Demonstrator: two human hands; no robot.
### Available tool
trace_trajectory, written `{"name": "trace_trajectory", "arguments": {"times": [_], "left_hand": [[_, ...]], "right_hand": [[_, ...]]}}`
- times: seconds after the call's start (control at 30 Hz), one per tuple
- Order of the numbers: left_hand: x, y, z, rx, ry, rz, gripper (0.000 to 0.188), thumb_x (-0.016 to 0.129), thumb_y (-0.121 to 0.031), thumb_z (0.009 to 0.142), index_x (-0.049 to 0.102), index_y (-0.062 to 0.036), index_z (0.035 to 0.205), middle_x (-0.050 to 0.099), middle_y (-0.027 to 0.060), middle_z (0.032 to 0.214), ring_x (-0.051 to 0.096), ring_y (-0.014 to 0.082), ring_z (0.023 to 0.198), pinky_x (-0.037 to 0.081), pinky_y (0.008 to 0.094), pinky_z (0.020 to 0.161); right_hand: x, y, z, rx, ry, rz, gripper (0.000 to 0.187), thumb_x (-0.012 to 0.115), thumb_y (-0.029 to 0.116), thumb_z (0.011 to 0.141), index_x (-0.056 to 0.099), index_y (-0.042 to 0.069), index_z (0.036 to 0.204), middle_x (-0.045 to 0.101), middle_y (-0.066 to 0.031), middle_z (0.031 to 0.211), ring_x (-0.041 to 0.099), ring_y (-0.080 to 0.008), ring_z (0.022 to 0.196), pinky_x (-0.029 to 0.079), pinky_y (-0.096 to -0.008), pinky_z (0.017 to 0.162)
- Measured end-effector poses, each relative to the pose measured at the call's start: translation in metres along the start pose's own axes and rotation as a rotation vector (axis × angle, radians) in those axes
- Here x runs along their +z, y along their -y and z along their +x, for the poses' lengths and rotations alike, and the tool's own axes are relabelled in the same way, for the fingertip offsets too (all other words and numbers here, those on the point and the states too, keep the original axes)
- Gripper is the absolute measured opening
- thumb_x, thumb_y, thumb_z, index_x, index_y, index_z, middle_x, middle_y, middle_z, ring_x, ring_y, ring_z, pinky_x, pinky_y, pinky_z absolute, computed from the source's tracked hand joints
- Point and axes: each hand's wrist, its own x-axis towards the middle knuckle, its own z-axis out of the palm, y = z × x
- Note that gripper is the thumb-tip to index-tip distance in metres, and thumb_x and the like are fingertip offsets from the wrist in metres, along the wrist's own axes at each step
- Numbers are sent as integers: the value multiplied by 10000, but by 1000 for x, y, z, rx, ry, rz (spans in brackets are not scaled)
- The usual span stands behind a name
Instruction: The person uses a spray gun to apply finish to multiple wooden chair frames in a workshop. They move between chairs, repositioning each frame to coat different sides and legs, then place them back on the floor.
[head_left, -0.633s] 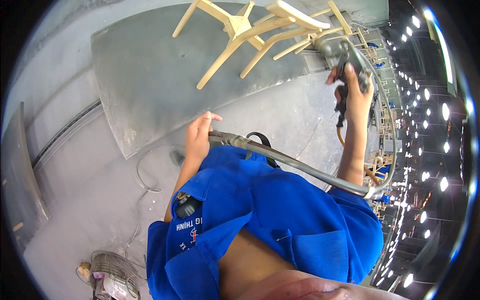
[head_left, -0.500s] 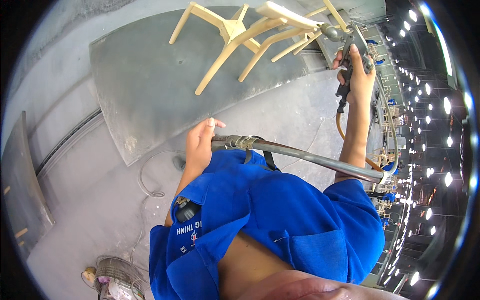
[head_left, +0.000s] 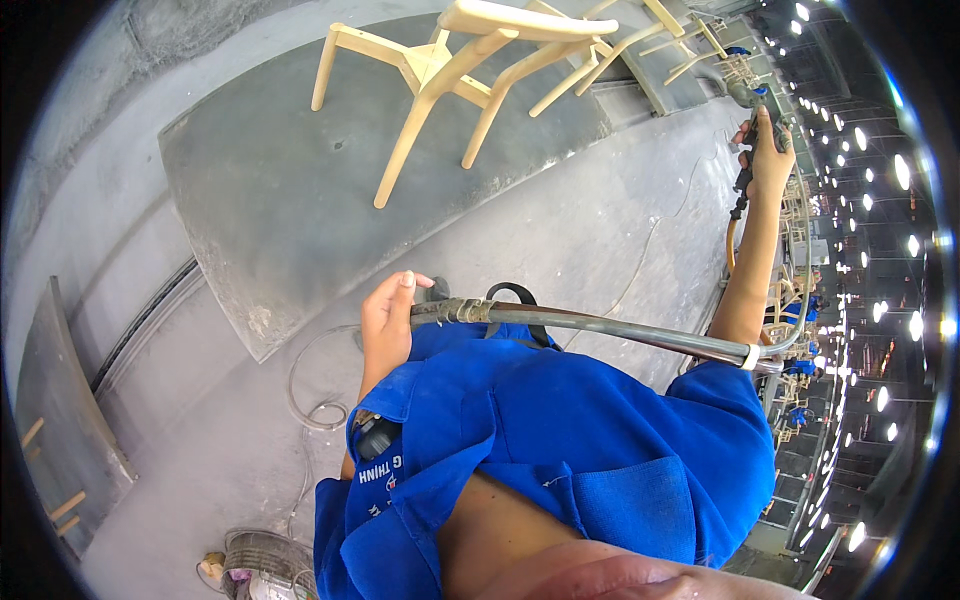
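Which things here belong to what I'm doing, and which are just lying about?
Likely in use:
tool, in the right hand
pipe, its end by the left hand
chair, on the board

Apparently lying about:
cord
container, lower left

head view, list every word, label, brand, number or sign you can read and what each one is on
White lettering on the blue cloth work shirt: partly hidden by folds, wording not copied here.
Pale pink-and-white patch at the lower left edge: any print is too small and blurred to read.
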Motion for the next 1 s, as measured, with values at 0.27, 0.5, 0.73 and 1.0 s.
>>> {"name": "trace_trajectory", "arguments": {"times": [0.27, 0.5, 0.73, 1.0], "left_hand": [[26, 18, 21, -40, 75, -32, 391, 523, -338, 1042, 719, -21, 924, 405, -83, 661, 344, 36, 626, 257, 247, 561], [35, 44, 24, -107, 80, -15, 379, 539, -330, 1036, 729, -19, 932, 398, -85, 637, 332, 30, 595, 237, 245, 536], [49, 48, 18, -132, -115, 130, 431, 542, -396, 1013, 731, -26, 899, 392, -91, 556, 312, 30, 516, 209, 253, 506], [110, 44, 37, -225, -158, 254, 389, 574, -380, 1012, 737, -45, 903, 418, -87, 609, 359, 37, 570, 258, 242, 535]], "right_hand": [[20, 20, -70, -64, 200, 130, 222, 672, 230, 978, 657, 15, 1035, 670, -64, 772, 577, -91, 550, 324, -201, 412], [57, -29, -127, 209, 542, 536, 476, 558, 319, 1026, 470, 19, 1384, 615, -125, 827, 631, -188, 673, 378, -205, 412], [105, -201, -184, 954, 316, 509, 249, 627, 360, 998, 557, 124, 1034, 620, -45, 741, 625, -166, 586, 358, -246, 394], [123, -295, -159, 873, 161, 1132, 416, 545, 503, 1015, 563, 93, 1076, 591, -54, 754, 613, -180, 637, 360, -238, 399]]}}
